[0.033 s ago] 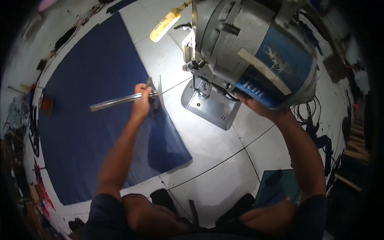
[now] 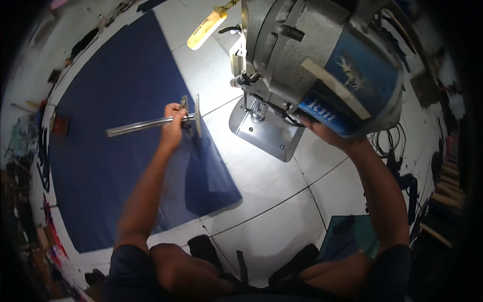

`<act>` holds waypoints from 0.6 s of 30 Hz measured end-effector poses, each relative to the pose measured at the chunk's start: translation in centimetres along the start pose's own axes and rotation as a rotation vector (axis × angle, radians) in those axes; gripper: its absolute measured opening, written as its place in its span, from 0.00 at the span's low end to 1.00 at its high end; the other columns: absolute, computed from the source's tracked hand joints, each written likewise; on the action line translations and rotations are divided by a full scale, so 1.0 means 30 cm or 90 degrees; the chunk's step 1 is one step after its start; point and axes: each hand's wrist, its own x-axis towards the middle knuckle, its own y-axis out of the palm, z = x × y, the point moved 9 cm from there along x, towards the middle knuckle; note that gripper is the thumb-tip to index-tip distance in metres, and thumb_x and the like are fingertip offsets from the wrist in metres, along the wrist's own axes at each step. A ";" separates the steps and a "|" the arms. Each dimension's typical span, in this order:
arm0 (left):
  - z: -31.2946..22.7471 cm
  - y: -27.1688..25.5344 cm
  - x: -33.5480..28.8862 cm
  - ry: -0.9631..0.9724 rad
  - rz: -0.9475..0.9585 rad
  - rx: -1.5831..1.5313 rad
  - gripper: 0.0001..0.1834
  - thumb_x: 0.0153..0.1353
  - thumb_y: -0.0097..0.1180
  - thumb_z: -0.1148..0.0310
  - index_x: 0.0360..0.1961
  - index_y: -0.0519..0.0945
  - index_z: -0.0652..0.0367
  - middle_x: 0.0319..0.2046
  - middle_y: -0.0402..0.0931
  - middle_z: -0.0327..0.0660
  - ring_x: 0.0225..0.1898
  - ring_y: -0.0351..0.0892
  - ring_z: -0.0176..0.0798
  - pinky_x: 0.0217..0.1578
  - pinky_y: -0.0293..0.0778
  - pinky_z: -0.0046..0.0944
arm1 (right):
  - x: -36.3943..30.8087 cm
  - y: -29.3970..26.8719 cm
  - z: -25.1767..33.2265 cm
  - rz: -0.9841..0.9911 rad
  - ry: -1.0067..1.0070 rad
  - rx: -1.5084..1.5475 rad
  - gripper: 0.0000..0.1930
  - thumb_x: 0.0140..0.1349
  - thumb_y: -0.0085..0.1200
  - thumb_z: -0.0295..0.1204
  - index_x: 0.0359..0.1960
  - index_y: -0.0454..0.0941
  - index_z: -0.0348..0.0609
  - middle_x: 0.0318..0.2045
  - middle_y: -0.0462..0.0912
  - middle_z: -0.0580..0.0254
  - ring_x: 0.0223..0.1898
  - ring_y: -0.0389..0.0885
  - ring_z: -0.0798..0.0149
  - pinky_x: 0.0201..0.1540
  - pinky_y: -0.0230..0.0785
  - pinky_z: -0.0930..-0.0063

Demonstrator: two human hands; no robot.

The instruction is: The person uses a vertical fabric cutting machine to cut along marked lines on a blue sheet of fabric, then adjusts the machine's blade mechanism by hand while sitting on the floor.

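Grey machine (image 2: 297, 70): top cut off by upper edge. Right hand (image 2: 324, 132): fingertips hidden under machine's casing; grip unreadable. Left hand (image 2: 172, 132): fingers partly hidden around metal bar tool (image 2: 141, 126). Green mat (image 2: 366, 234): partly covered by right leg (image 2: 337, 272). Clutter at left rim (image 2: 22, 136): too blurred to identify.

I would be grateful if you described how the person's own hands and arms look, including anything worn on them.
The left hand and the right hand are bare, without gloves. The left sleeve and right sleeve are short and dark, perhaps navy. No watch or bracelet shows. The right fingers are partly hidden, so rings there cannot be ruled out.
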 end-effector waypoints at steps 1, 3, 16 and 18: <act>-0.056 -0.066 -0.066 -0.032 0.010 0.017 0.11 0.61 0.48 0.63 0.41 0.68 0.57 0.29 0.67 0.34 0.29 0.65 0.28 0.32 0.64 0.32 | 0.003 0.001 -0.023 0.011 0.021 0.039 0.14 0.58 0.62 0.42 0.39 0.81 0.47 0.32 0.82 0.64 0.37 0.81 0.63 0.44 0.73 0.66; -0.102 -0.195 -0.174 -0.119 0.019 0.057 0.12 0.57 0.48 0.65 0.42 0.68 0.57 0.29 0.67 0.34 0.30 0.67 0.29 0.32 0.65 0.34 | 0.065 0.012 -0.026 0.037 0.074 0.131 0.12 0.57 0.62 0.39 0.39 0.81 0.47 0.31 0.83 0.64 0.34 0.82 0.64 0.39 0.74 0.68; 0.047 -0.265 -1.108 -0.240 0.052 0.485 0.17 0.45 0.57 0.68 0.39 0.76 0.58 0.38 0.73 0.48 0.43 0.70 0.56 0.42 0.70 0.47 | 0.111 0.096 0.251 0.273 0.071 0.067 0.41 0.52 0.65 0.34 0.66 0.57 0.38 0.62 0.62 0.41 0.64 0.61 0.44 0.65 0.53 0.53; 0.071 -0.223 -1.175 -0.210 0.017 0.450 0.17 0.45 0.58 0.68 0.39 0.76 0.57 0.37 0.71 0.47 0.42 0.70 0.55 0.43 0.69 0.48 | -0.054 0.088 0.467 0.252 -0.124 0.221 0.39 0.46 0.67 0.31 0.63 0.65 0.40 0.63 0.61 0.43 0.65 0.58 0.42 0.64 0.52 0.46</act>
